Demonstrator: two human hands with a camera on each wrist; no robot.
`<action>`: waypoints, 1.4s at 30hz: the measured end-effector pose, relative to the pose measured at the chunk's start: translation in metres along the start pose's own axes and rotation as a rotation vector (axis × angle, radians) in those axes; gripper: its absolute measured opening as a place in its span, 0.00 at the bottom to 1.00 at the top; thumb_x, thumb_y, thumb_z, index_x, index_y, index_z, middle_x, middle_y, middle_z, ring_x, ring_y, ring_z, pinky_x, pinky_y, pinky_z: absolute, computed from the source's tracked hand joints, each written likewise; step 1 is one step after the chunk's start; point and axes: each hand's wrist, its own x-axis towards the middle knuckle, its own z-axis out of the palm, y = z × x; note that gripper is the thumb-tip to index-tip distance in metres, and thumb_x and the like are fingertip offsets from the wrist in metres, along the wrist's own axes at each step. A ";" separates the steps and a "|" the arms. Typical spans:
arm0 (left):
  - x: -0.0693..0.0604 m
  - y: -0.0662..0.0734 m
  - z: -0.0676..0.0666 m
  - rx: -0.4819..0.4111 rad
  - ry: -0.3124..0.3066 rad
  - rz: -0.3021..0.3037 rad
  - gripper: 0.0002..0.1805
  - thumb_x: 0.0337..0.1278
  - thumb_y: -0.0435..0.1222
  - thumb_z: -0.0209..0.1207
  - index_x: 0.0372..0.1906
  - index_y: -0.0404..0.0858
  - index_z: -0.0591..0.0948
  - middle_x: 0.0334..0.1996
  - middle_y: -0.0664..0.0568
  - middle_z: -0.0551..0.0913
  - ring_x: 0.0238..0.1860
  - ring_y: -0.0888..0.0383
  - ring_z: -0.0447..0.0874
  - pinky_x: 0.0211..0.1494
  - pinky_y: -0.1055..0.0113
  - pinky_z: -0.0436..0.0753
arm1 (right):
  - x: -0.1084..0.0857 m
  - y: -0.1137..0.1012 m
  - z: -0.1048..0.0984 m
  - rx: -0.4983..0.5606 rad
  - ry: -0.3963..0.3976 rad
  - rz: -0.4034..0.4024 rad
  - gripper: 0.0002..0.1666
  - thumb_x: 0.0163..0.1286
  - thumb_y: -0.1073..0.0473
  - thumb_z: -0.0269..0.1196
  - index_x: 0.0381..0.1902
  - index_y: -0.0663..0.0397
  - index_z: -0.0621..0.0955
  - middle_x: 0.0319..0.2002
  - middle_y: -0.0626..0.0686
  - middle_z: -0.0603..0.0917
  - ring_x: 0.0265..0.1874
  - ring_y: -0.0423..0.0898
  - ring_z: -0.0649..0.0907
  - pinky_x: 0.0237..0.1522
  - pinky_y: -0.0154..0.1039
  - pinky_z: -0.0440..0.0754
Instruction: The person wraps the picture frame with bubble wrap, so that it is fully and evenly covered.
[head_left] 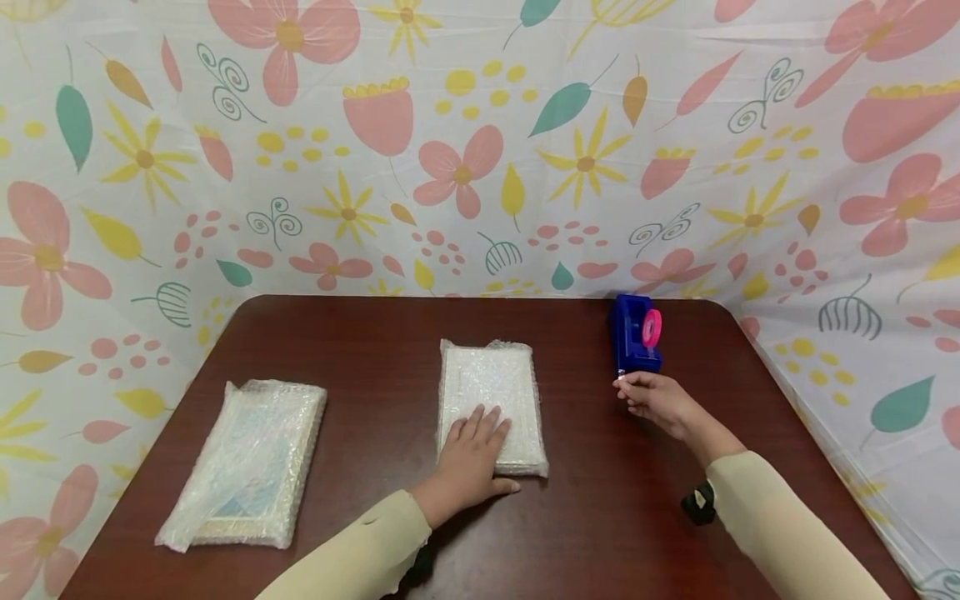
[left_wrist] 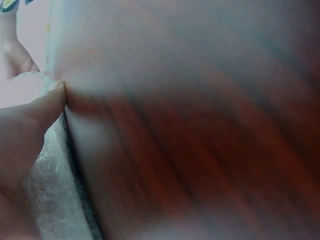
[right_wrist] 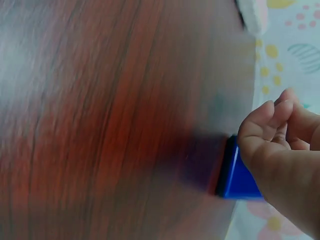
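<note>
A flat rectangular package in bubble wrap [head_left: 491, 379] lies mid-table, and my left hand [head_left: 472, 458] rests on its near part with the fingers spread. The left wrist view shows the thumb [left_wrist: 47, 107] along the bubble wrap's edge [left_wrist: 55, 195]. At the far right stands a blue tape dispenser [head_left: 628, 333] with a pink-cored roll [head_left: 652, 328]. My right hand [head_left: 663, 404] is at its near end, thumb and forefinger pinching a small shiny bit of tape [head_left: 621, 374]. In the right wrist view the right hand [right_wrist: 280, 140] hides part of the dispenser [right_wrist: 242, 177].
Another bubble-wrapped package [head_left: 247, 462], with a blue picture showing through, lies on the left of the dark brown table [head_left: 360, 517]. A flower-patterned cloth [head_left: 465, 108] hangs behind and along both sides of the table.
</note>
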 end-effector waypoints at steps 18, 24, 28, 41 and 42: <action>0.001 0.000 -0.001 0.003 -0.016 -0.011 0.52 0.56 0.68 0.62 0.80 0.46 0.62 0.81 0.50 0.60 0.82 0.48 0.57 0.80 0.51 0.64 | 0.020 -0.040 0.057 -0.200 -0.016 -0.122 0.26 0.81 0.55 0.55 0.64 0.72 0.72 0.45 0.55 0.88 0.40 0.43 0.81 0.45 0.34 0.83; 0.001 0.000 0.000 0.009 -0.006 -0.011 0.52 0.56 0.68 0.62 0.80 0.46 0.63 0.81 0.50 0.61 0.82 0.48 0.57 0.80 0.52 0.64 | 0.025 -0.049 0.066 -0.101 -0.024 -0.056 0.29 0.79 0.54 0.59 0.67 0.70 0.69 0.40 0.42 0.90 0.40 0.38 0.83 0.46 0.32 0.83; 0.001 0.000 -0.001 0.006 0.001 -0.011 0.52 0.56 0.68 0.62 0.79 0.46 0.63 0.81 0.50 0.61 0.82 0.48 0.58 0.80 0.52 0.64 | 0.027 -0.050 0.068 -0.002 -0.068 -0.006 0.26 0.79 0.53 0.59 0.63 0.69 0.73 0.41 0.38 0.91 0.41 0.29 0.86 0.49 0.32 0.83; 0.001 0.001 -0.002 0.008 0.017 -0.007 0.52 0.55 0.68 0.62 0.79 0.45 0.64 0.80 0.49 0.63 0.81 0.48 0.59 0.79 0.52 0.65 | 0.035 -0.055 0.075 -0.002 -0.043 -0.014 0.18 0.79 0.53 0.58 0.57 0.60 0.80 0.34 0.34 0.89 0.42 0.34 0.87 0.49 0.34 0.83; 0.000 0.001 -0.003 0.009 0.017 -0.006 0.52 0.55 0.68 0.62 0.79 0.45 0.64 0.80 0.49 0.63 0.81 0.48 0.59 0.79 0.52 0.65 | 0.036 -0.056 0.076 -0.018 -0.037 -0.017 0.19 0.79 0.53 0.58 0.58 0.61 0.80 0.34 0.34 0.89 0.42 0.34 0.87 0.48 0.34 0.83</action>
